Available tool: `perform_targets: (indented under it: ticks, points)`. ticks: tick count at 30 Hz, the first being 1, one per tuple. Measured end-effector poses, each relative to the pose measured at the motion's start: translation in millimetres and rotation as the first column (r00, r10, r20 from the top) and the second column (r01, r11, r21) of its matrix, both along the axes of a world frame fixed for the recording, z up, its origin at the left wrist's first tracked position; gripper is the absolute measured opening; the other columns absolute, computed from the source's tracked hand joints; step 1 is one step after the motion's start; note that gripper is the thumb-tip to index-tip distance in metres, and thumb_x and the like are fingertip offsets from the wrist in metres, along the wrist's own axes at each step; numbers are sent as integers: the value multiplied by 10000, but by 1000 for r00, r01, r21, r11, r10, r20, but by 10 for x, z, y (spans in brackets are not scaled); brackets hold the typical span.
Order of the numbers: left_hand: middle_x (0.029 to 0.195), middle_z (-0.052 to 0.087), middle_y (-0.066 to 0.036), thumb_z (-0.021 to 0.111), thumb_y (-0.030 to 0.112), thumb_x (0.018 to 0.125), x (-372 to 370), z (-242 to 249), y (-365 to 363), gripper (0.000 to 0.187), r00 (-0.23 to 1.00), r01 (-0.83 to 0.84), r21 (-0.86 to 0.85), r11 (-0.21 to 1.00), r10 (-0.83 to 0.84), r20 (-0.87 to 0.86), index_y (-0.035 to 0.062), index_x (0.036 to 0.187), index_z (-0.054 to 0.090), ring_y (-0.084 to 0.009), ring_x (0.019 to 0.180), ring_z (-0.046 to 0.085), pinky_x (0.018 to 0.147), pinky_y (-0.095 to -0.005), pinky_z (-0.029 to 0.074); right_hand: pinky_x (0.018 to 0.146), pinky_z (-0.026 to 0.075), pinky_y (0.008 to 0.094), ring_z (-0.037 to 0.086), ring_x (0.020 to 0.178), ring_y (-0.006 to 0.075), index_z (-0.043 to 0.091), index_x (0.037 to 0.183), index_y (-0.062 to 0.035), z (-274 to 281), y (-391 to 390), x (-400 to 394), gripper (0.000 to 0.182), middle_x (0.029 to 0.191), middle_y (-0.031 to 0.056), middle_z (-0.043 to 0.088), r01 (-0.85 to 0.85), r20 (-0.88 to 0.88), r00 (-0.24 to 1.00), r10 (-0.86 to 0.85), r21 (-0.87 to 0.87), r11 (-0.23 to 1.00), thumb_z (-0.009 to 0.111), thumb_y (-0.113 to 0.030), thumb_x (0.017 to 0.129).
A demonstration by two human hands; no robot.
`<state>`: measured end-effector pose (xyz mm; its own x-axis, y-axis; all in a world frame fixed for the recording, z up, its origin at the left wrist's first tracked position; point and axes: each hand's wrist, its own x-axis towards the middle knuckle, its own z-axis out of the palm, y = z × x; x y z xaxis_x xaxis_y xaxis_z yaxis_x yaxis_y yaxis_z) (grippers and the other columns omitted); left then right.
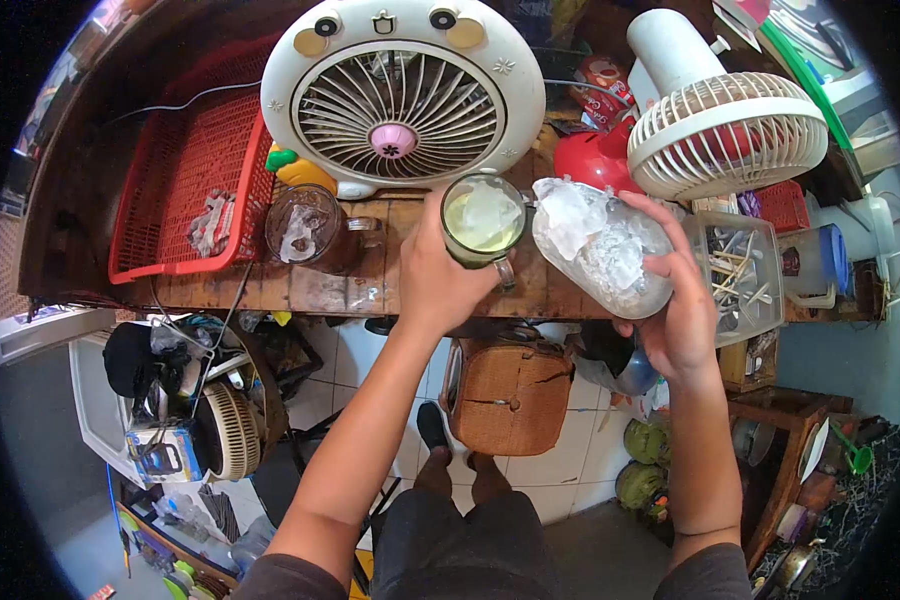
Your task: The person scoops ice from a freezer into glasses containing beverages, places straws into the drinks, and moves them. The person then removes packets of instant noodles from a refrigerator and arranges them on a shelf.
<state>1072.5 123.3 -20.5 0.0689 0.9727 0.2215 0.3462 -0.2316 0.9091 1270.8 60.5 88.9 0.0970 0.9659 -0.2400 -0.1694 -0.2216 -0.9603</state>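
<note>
gripping jagged, frosty ice [615,262] beside rounded glass [484,222]

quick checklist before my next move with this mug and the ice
- Left hand around the pale-drink mug: ok
- Right hand holding the clear container: ok
- Ice in the container: ok, a big heap
- Room left in the pale-drink mug: cannot tell, floating ice hides the level
- Dark-drink mug apart from both hands: ok
- Big fan switched off: cannot tell
</note>
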Motion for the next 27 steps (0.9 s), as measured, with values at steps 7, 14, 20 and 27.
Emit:
perform_targets:
  ticks: [7,14,20,27]
  points:
    - [1077,676,-178,862,165,608,138,-31,-118,696,996,-48,56,997,44,72,41,1204,526,-367,1005,664,861,-437,521,419,468,247,628,740,134,475,1396,-71,55,-90,91,593,1186,129,603,-10,18,1000,10,12,1000,380,-140,815]
    - [1148,643,-192,773,61,684,75,172,-174,766,998,60,-46,997,-58,38,36,1369,431,-402,1124,608,929,-439,495,413,465,236,609,675,121,516,1364,-83,17,32,107,547,1134,119,603,-117,207,971,118,-16,993,453,-56,821]
    - [1176,644,-132,728,100,726,-248,660,-275,529,974,90,407,909,5,-226,66,1243,621,-320,1059,610,904,-400,467,546,503,218,610,820,92,567,1277,-96,-126,155,138,405,1110,57,627,-249,416,897,152,190,950,568,-41,876]
    - [1071,676,-43,747,156,742,-210,836,-59,326,888,258,348,901,-79,-453,113,1065,722,-236,971,607,870,-360,422,550,505,231,608,847,94,571,1256,-95,117,178,-41,353,1084,44,631,-219,413,888,201,-4,976,601,-75,905]
